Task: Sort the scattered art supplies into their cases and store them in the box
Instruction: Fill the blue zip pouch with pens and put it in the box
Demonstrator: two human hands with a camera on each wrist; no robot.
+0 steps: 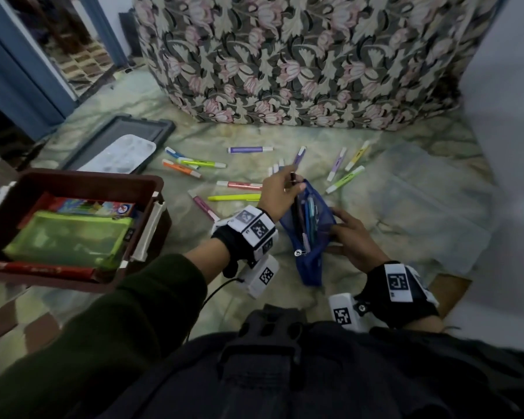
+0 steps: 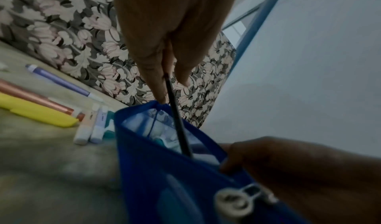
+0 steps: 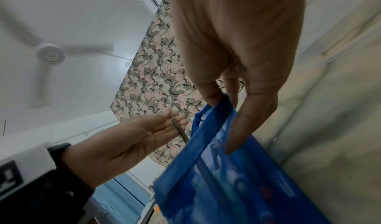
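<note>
A blue mesh pouch (image 1: pixel 310 237) stands open on the bedding in front of me, with several pens inside. My left hand (image 1: pixel 294 184) pinches the top of a thin dark pen (image 1: pixel 293 177) whose lower end is inside the pouch mouth. In the left wrist view the dark pen (image 2: pixel 177 116) runs from my fingertips (image 2: pixel 158 81) down into the pouch (image 2: pixel 164 170). My right hand (image 1: pixel 342 225) grips the pouch's right side, and its fingers (image 3: pixel 243 121) pinch the pouch's rim (image 3: pixel 218 110). Several coloured markers (image 1: pixel 239 185) lie scattered beyond the pouch.
A brown box (image 1: pixel 152 182) at the left holds a green mesh pouch (image 1: pixel 70 237) and a crayon packet (image 1: pixel 97 207). Behind it a grey lid (image 1: pixel 161 128) carries a white palette (image 1: pixel 127 152). A clear plastic pouch (image 1: pixel 430 192) lies at the right. Floral-covered furniture (image 1: pixel 300 62) rises behind.
</note>
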